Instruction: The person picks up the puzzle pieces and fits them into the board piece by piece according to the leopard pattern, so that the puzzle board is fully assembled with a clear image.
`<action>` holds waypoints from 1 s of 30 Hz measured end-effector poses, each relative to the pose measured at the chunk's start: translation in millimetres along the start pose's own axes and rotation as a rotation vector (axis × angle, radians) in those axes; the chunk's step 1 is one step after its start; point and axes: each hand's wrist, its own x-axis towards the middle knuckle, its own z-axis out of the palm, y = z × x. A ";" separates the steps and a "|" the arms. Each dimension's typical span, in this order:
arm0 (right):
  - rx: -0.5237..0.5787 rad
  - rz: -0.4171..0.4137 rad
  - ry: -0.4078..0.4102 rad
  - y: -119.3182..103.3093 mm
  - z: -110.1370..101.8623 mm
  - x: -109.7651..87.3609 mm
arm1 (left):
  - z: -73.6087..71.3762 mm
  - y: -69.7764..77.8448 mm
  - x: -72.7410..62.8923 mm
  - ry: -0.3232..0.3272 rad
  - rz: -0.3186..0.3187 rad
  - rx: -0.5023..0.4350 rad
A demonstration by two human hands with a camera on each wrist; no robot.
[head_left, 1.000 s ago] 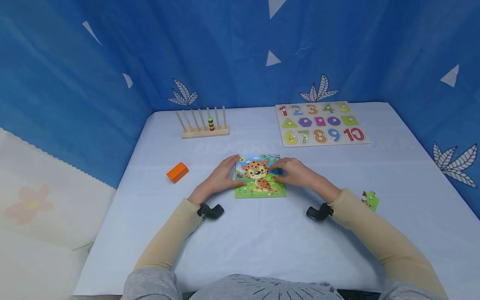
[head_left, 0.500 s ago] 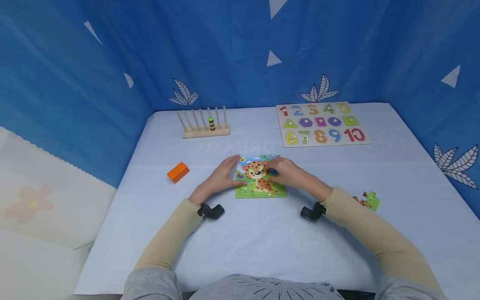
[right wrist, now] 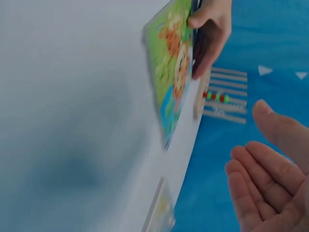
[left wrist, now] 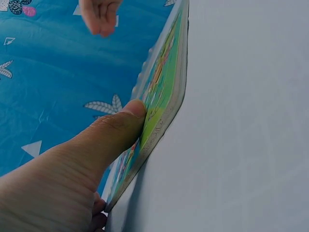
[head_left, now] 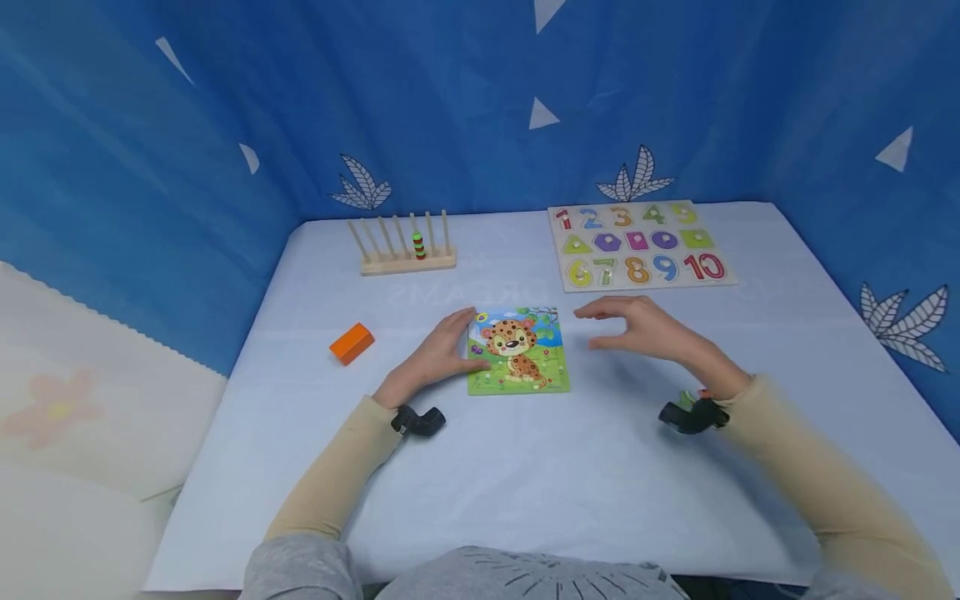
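Note:
A jigsaw puzzle (head_left: 525, 354) with a leopard cub on green grass lies on the table. My left hand (head_left: 441, 354) holds its left side, the thumb (left wrist: 128, 116) on the picture face and the fingers along the edge. To the puzzle's right, my right hand (head_left: 648, 327) is raised off it, thumb and fingers apart with nothing between them. In the right wrist view the palm of the right hand (right wrist: 270, 179) shows bare. A small green and red piece (head_left: 686, 399) peeks out beside the right wrist, mostly hidden.
Behind the puzzle stands a wooden peg rack (head_left: 408, 264) with green and red beads on one peg. A number and shape board (head_left: 643, 247) lies at the back right. An orange block (head_left: 351, 343) sits to the left. Blue cloth (head_left: 465, 100) hangs behind the table.
My right hand has left the puzzle and moved to the right, uncovering the picture's right side. The left hand stays on the puzzle. The loose pieces at the right are now mostly covered by the right arm.

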 end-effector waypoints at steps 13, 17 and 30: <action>-0.175 0.161 0.017 36.3 -17.2 -131.0 | 2.1 -0.9 2.5 -0.003 0.011 -0.035; -0.222 0.121 0.030 43.9 -8.5 -140.7 | 0.1 -2.4 -0.5 0.020 0.018 -0.064; -0.258 0.049 0.090 46.3 7.3 -144.4 | -0.9 -0.5 0.4 -0.015 -0.010 -0.029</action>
